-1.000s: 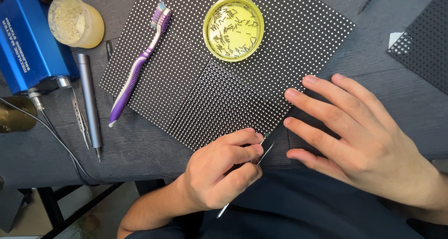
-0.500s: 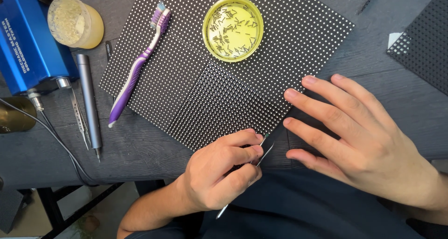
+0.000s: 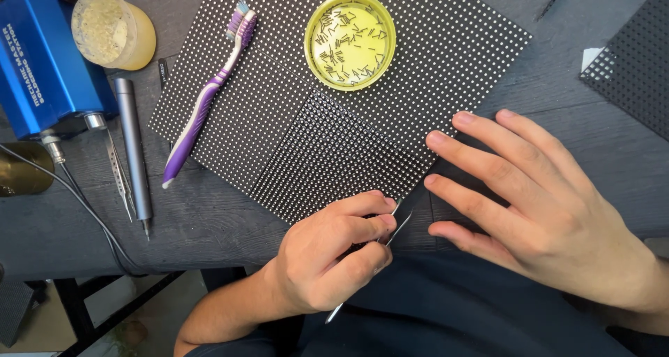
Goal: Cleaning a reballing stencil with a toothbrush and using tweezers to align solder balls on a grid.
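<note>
The left hand, in the lower middle of the frame, is pinching thin metal tweezers with its fingers closed around them. The tweezer tips are pointing at the near edge of a black dotted panel, which is lying flat in the middle of a dark grey wooden table. The right hand, at the lower right, is lying open and flat with its fingers spread, holding nothing, its fingertips touching the panel's right corner. A yellow lid full of tiny pins is sitting on the panel at the top. A purple toothbrush is lying on the panel's left side. A blue box and a small round jar are sitting at the upper left. A grey pen tool is lying beside them. Another dotted panel is showing at the upper right.
</note>
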